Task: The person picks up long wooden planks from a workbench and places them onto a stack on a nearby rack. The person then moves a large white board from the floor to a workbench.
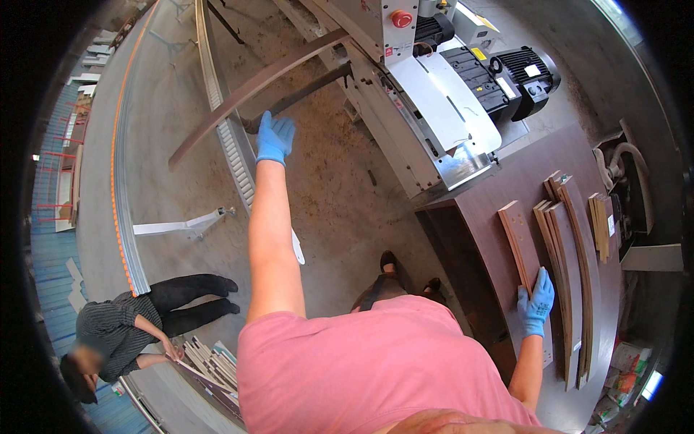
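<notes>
My left hand (275, 137), in a blue glove, reaches far forward with its fingers stretched out and nothing visible in it. Beside it, a long brown strip of board (253, 88) runs from the machine out across the roller conveyor (230, 137). A dark bar (307, 90) passes just past the fingertips; whether they touch is unclear. My right hand (536, 302), gloved alike, is on a narrow brown board (517, 235), thumb at one edge and fingers at the other. That board lies on a dark brown tabletop (470, 206), next to stacked longer strips (560, 253).
A machine (426, 94) with a red stop button (401, 19) and black motors (526, 72) stands ahead. Small strips (601, 226) lie at the far right. Another person (126, 325) bends over a pile of strips (210, 362) at lower left, near a long rail (119, 181).
</notes>
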Demonstrator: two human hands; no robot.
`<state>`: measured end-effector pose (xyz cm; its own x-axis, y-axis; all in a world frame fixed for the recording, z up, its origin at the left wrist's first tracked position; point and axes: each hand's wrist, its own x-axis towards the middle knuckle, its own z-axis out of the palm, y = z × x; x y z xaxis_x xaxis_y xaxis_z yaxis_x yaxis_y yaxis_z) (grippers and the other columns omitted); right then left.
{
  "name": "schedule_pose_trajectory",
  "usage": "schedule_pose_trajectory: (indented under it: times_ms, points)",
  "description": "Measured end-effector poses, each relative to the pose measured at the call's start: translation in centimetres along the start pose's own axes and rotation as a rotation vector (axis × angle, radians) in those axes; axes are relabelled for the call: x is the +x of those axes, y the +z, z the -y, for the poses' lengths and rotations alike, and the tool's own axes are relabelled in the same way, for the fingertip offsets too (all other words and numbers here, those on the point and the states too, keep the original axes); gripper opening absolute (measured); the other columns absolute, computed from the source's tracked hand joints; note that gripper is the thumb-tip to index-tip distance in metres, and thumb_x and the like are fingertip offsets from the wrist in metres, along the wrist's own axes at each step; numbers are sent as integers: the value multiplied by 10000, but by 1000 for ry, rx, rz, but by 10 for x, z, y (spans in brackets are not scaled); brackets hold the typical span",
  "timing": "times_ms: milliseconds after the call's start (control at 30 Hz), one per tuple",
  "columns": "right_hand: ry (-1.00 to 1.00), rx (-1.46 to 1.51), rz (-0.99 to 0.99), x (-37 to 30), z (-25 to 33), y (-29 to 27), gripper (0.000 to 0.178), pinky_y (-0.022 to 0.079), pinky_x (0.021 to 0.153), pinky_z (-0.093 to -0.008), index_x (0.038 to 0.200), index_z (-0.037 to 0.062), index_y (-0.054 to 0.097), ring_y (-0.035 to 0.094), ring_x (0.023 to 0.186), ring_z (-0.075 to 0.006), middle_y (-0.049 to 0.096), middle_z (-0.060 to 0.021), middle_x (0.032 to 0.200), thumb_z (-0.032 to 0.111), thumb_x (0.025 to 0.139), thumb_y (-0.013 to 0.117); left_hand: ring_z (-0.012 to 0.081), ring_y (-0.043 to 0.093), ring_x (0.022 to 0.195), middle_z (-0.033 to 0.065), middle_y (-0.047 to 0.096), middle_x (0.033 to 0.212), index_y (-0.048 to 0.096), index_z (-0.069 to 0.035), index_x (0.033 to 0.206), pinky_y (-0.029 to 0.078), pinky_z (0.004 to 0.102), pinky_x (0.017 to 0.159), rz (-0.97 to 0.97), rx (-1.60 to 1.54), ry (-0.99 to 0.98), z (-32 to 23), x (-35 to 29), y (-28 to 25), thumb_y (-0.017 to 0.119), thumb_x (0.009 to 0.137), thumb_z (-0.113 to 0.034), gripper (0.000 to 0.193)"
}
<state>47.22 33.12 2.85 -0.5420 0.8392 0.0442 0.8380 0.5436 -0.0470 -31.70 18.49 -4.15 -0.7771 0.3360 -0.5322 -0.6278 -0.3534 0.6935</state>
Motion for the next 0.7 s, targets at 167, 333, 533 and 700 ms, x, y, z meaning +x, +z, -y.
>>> schedule_pose_trajectory:
  times_ms: [167,333,533,700]
  points:
    - [22,16,-10,7,0,2,769,410,1090,-492,1480,-9,440,521,1277,-428,527,-236,1444,156,790,737,356,475,1404,132,387,1602,272,-100,1579,403,486,1159,-64,-121,16,-14,15,-2,692,932,-490,865]
    - [58,66,-21,7,-7,5,763,396,1103,-494,1484,-5,441,513,1283,-431,527,-237,1441,156,800,737,332,470,1398,115,392,1595,378,-106,1513,389,477,1166,-81,-249,49,-8,17,9,723,895,-516,818]
    - [47,74,-38,10,-9,8,762,389,1116,-489,1485,6,448,510,1293,-431,529,-243,1438,149,795,735,283,567,1288,103,601,1390,537,-89,1387,473,453,1104,-105,-405,153,-3,26,-9,725,917,-423,606]
    - [21,95,-70,10,-9,7,763,405,1098,-491,1478,16,460,533,1271,-431,542,-247,1422,154,784,745,286,577,1281,114,612,1387,571,-57,1355,498,460,1090,-32,-414,199,31,-14,-28,704,944,-365,530]
